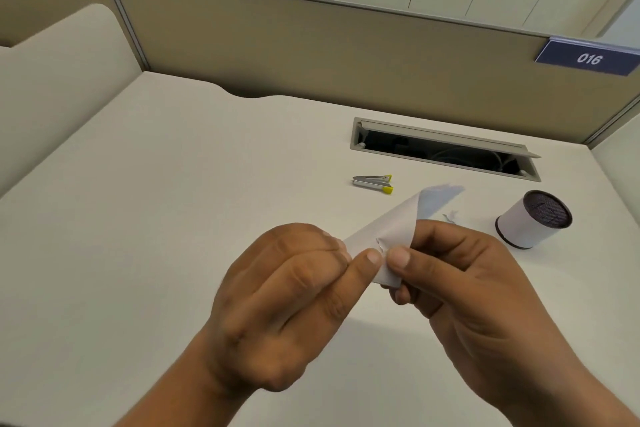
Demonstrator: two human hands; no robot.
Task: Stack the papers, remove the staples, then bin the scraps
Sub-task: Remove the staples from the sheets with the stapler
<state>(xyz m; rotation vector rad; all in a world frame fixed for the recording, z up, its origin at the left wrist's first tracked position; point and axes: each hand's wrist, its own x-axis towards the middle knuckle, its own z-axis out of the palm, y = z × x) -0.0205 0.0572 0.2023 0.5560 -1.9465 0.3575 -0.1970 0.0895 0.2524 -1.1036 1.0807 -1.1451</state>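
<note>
Both hands hold a small piece of white paper (394, 225) above the desk, near the middle of the view. My left hand (294, 298) pinches its near corner between thumb and fingers. My right hand (460, 284) pinches the same corner from the right, thumb on top. A metal staple (379, 244) shows in the paper just above the two thumbs. The paper's far end looks blurred. A metal staple remover with yellow tips (373, 182) lies on the desk beyond the hands. A small bent staple (450, 217) lies on the desk right of the paper.
A small white cylindrical bin with a dark mesh inside (530, 220) stands at the right. An open cable slot (446, 151) is cut into the white desk (156, 201) behind it. Beige partition walls with labels 015 and 016 enclose the desk.
</note>
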